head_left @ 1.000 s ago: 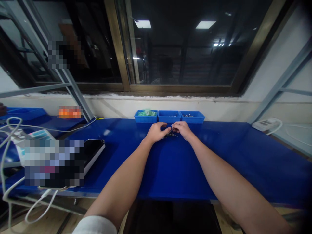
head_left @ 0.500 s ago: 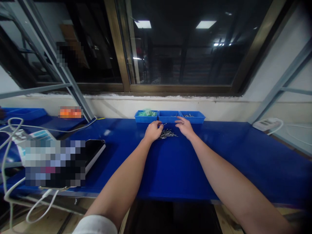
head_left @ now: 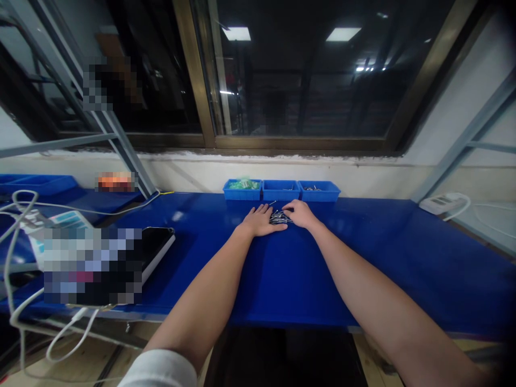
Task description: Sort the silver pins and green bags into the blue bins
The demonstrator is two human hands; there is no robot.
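A small pile of thin metal pins, screws or nails by their look point(head_left: 278, 217), lies on the blue tabletop between my hands. My left hand point(head_left: 258, 221) rests flat at the pile's left side, fingers spread and thumb reaching along its near edge. From the right, my right hand point(head_left: 301, 214) bends over the pile with fingertips and thumb drawn together among the pins. Whatever is between those fingertips is too small to make out. One loose pin point(head_left: 273, 202) lies just beyond the pile.
Three joined blue bins stand at the wall: the left bin point(head_left: 242, 195) holds green-tinted plastic bags, the middle bin point(head_left: 280, 196) and right bin point(head_left: 318, 198) small metal parts. A dark-screened device point(head_left: 157, 242) and white cables point(head_left: 18, 258) lie left. A power strip point(head_left: 441, 204) sits right.
My left hand has opened from a pinch and flattened beside the pile. A single pin now lies beyond it. My right hand has moved left onto the pile, its fingers closing.
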